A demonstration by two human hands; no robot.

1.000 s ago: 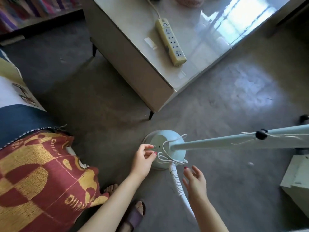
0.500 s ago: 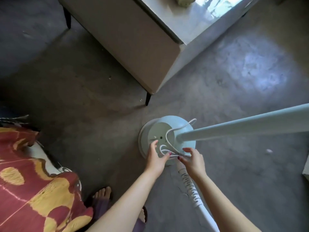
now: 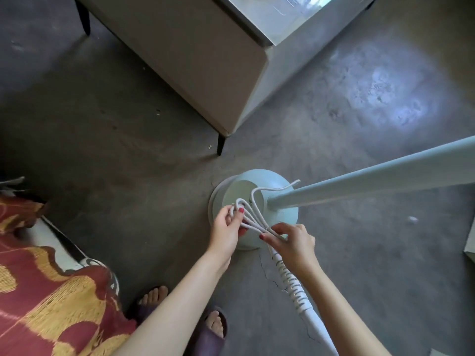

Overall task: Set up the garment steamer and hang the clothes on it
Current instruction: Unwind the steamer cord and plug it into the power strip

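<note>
Near, the hose (image 3: 293, 286) runs up to the steamer (image 3: 259, 199) on the floor. Both hands grip the looped cord (image 3: 250, 218): the left hand (image 3: 226, 232) pinches the loops, the right hand (image 3: 290, 240) pinches the tied end, likely to undo it. The counter (image 3: 205, 60) is far.

Looped white power cord (image 3: 250, 214) gripped by left hand (image 3: 227, 231) and pinched by right hand (image 3: 291, 241) over round pale-green steamer base (image 3: 280, 181) on grey concrete floor (image 3: 128, 140); pale-green pole (image 3: 372, 181) tilted rightward.

The single head-worn camera looks steeply down, close above the floor (image 3: 102, 129) before the person's feet.
</note>
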